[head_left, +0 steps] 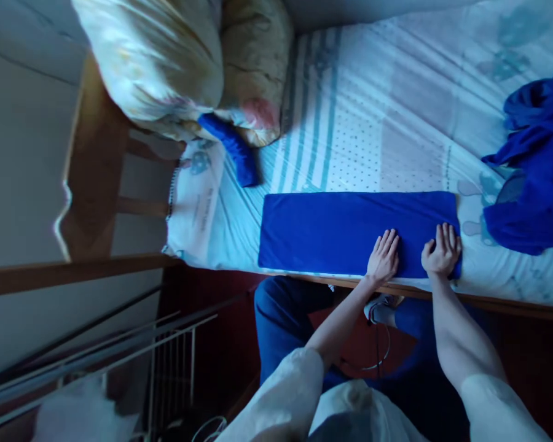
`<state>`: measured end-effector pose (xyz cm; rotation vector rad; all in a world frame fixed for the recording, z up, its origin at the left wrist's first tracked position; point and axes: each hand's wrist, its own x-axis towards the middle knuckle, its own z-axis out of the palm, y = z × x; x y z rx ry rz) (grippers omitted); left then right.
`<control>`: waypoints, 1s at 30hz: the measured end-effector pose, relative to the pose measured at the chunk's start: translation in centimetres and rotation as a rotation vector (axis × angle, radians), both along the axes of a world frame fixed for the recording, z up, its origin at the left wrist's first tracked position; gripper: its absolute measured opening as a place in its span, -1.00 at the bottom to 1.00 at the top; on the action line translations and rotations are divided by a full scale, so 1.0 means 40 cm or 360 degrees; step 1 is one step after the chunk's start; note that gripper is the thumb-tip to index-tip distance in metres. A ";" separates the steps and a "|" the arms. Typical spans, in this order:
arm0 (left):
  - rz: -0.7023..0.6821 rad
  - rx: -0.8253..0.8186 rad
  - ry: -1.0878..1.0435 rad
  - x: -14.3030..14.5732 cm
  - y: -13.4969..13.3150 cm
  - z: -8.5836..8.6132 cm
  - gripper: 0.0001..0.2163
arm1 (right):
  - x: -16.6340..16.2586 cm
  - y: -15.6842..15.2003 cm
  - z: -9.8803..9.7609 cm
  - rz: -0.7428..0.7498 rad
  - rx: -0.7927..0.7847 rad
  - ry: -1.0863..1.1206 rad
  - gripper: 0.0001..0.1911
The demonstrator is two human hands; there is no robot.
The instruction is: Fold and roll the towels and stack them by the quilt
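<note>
A blue towel lies flat as a long rectangle along the near edge of the bed. My left hand rests on it right of the middle, palm down with the fingers stretched out. Near the towel's right end my right hand presses flat, thumb apart from the fingers. Neither hand grips the cloth. A rolled blue cloth lies beyond the towel's left end, against the pillows. To the right is a crumpled heap of blue cloth.
Large patterned pillows or folded bedding are piled at the bed's head by a wooden headboard. A patterned sheet covers the bed. A metal rack stands at the lower left. A cable hangs or lies below the bed edge.
</note>
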<state>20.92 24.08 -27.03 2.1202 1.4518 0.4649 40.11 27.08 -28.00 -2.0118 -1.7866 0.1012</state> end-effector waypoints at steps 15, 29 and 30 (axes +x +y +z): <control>0.0863 -0.0063 0.0473 -0.841 0.016 0.036 -0.43 | -0.007 0.002 0.001 -0.0012 0.0042 -0.0024 -0.37; -0.0097 0.0068 0.0181 -0.260 0.030 0.000 -0.47 | 0.001 -0.007 -0.004 -0.0007 -0.0049 -0.0098 -0.34; -0.0063 0.0075 0.0198 -0.263 0.048 0.002 -0.48 | 0.003 -0.008 -0.006 -0.0008 -0.0057 -0.0109 -0.34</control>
